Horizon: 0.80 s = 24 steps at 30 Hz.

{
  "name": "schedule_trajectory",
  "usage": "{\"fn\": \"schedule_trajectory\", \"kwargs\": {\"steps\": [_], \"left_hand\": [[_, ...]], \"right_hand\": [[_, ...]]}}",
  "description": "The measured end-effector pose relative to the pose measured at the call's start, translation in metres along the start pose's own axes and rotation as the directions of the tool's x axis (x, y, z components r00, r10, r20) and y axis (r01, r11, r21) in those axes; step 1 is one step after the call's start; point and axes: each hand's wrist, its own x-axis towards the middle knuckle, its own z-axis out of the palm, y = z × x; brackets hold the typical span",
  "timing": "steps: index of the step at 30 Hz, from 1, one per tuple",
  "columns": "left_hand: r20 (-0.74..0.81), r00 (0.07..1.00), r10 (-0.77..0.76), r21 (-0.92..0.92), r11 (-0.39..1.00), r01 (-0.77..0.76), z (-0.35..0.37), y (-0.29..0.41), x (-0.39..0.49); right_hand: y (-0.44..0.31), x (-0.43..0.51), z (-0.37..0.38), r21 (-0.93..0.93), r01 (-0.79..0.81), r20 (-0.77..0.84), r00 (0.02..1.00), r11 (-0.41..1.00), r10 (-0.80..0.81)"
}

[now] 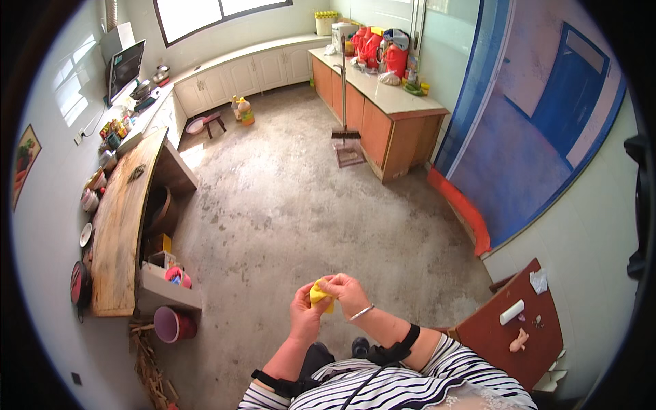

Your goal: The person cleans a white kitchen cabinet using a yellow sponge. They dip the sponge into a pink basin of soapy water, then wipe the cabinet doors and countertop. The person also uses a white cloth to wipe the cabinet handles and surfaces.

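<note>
In front of my body, both hands meet around a small, soft-looking yellow piece (318, 293); whether it is clay, cloth or rubber I cannot tell. My left hand (306, 311) grips it from the left, thumb along its lower edge. From the right, the fingers of my right hand (350, 295) pinch its upper side, and a silver bangle (362, 312) circles that wrist. The fingers hide part of the yellow piece. To my right is a red-brown table (492, 328) bearing a white roll (511, 312), a small pink figure (519, 340) and a crumpled white wrapper (538, 281).
A long wooden worktop (115, 246) runs along the left wall, with a purple bucket (174, 325) and split firewood (148, 364) by its near end. Ahead, a broom (344, 102) and dustpan (349, 154) stand against an orange cabinet (378, 136). Oil bottles (245, 111) and a stool (213, 123) are farther off.
</note>
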Motion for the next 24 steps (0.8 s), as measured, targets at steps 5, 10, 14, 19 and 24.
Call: {"fn": "schedule_trajectory", "kwargs": {"steps": [5, 10, 14, 19, 24], "left_hand": [[-0.085, 0.996, 0.031, 0.025, 0.999, -0.029, -0.018, 0.015, 0.089], [0.002, 0.998, 0.064, 0.025, 0.998, -0.064, -0.043, 0.055, 0.191], [0.062, 0.998, -0.033, -0.138, 0.99, 0.041, -0.08, 0.085, 0.264], [0.179, 0.956, -0.231, -0.4, 0.871, 0.285, -0.127, 0.129, 0.337], [0.111, 0.991, 0.076, -0.011, 0.997, -0.075, -0.139, 0.142, 0.394]], "right_hand": [[-0.024, 0.077, 0.023, 0.053, 0.015, 0.036, 0.999, 0.998, -0.017], [-0.043, 0.169, 0.061, -0.014, 0.179, 0.039, 0.983, 0.984, -0.178], [-0.053, 0.247, 0.093, -0.111, 0.184, 0.025, 0.983, 0.977, -0.182], [-0.073, 0.325, 0.133, 0.276, -0.027, 0.045, 0.999, 0.961, 0.015], [-0.086, 0.396, 0.165, 0.197, -0.084, 0.033, 0.996, 0.977, 0.079]]}}
